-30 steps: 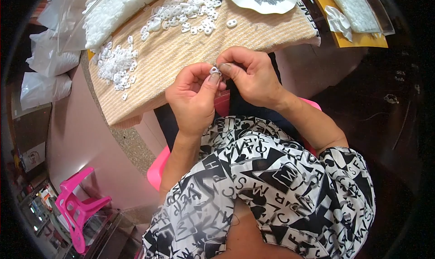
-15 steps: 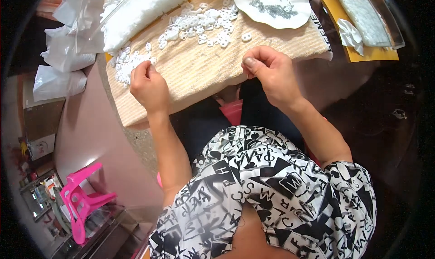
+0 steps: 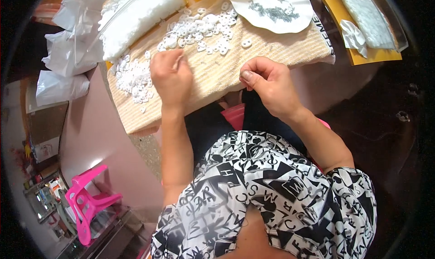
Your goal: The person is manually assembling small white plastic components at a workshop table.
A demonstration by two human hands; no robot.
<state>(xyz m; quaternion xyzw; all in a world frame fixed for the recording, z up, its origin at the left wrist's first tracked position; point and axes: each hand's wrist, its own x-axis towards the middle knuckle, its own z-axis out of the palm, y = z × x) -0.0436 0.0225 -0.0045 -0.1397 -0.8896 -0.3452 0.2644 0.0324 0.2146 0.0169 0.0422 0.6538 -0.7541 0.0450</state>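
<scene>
Looks part done, with white pieces [image 3: 198,29] heaped far and left, dark bits [image 3: 282,14] on the plate [image 3: 285,29]. Pinches right hand [image 3: 272,86] together; can't make out left hand's [image 3: 172,77] grip.

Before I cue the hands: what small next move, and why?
Perhaps reach the left hand to the upper pile of white pieces and pinch one: that pile lies close by, and the right hand is pinched shut. Whether the left holds something is hidden.

- I saw scattered capital letters [image 3: 230,171], black and white, across the patterned shirt [image 3: 281,191].
- Dark capital lettering [image 3: 323,36] ran along the striped cloth's [image 3: 217,75] right edge.
</scene>
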